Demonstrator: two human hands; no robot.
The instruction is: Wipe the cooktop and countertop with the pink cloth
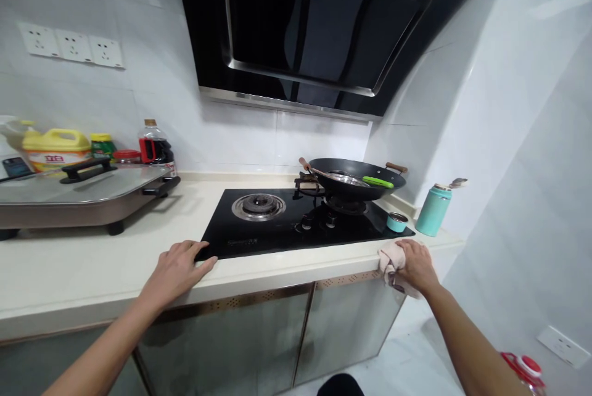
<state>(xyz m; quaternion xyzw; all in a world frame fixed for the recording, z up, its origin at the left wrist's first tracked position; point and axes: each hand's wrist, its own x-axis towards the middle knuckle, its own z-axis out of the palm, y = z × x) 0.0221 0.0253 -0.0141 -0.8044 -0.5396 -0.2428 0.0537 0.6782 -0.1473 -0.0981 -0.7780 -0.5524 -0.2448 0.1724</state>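
At lower right, the right hand (416,263) is gripping a pale pink cloth (391,257) against the counter's front edge (296,271); work with it seems under way, but how much is left isn't showing. Left of centre, the left hand (178,266) is resting spread and empty by the cooktop (272,242). Right of centre, a wok (340,189) is holding a green item (378,182); at left, a bottle (157,146) is holding dark liquid

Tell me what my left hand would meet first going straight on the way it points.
Probably the left burner: your left hand, at the near corner of the cooktop, points toward it, though depth is unclear.
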